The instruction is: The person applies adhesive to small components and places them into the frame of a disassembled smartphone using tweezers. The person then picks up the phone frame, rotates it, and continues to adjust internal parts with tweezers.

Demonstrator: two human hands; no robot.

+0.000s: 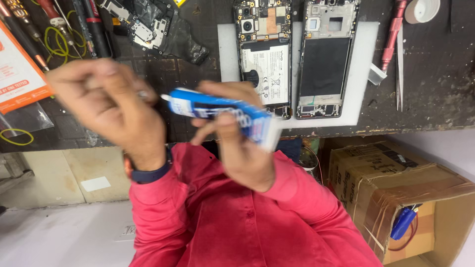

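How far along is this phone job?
Done: the opened phone and its separate frame lie side by side on the white pad. In hand: the right hand holds a blue tube, with the left hand at its nozzle, blurred. Left: the two halves are not joined.

On the dark work surface (435, 74) we see a white foam pad (363, 99) carrying a black opened phone with battery (264, 59) on the left and a grey bare phone frame (324, 64) on the right. A pink metal screwdriver (393, 39) lies right of the pad. Nearer us, our right hand (242, 153) holds a blue-and-white glue tube (222, 112), with our left hand (111, 106) at its nozzle end. A brown cardboard box (391, 183) stands below the edge, to the right.
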